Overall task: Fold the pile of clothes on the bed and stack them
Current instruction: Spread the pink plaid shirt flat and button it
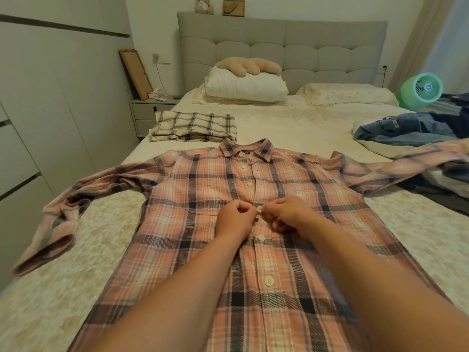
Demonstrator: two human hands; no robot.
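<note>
A pink plaid shirt (198, 191) lies face up on the bed (291, 118), collar toward the headboard, both sleeves spread out sideways. My left hand (234, 221) pinches the left edge of the button placket at mid-chest. My right hand (286, 213) pinches the facing edge, with a white button (259, 209) between the two sets of fingertips. Two buttons above it sit apart from their holes. A folded cream plaid garment (194, 127) rests on the bed's left side beyond the collar. Blue denim clothes (406, 129) lie in a loose heap at the right edge.
Pillows and a tan plush toy (250, 66) sit by the grey headboard. A green fan (421, 90) stands at the far right. A grey nightstand (146, 110) and white wardrobe doors (50, 110) line the left side. Dark clothing lies under the shirt's right sleeve.
</note>
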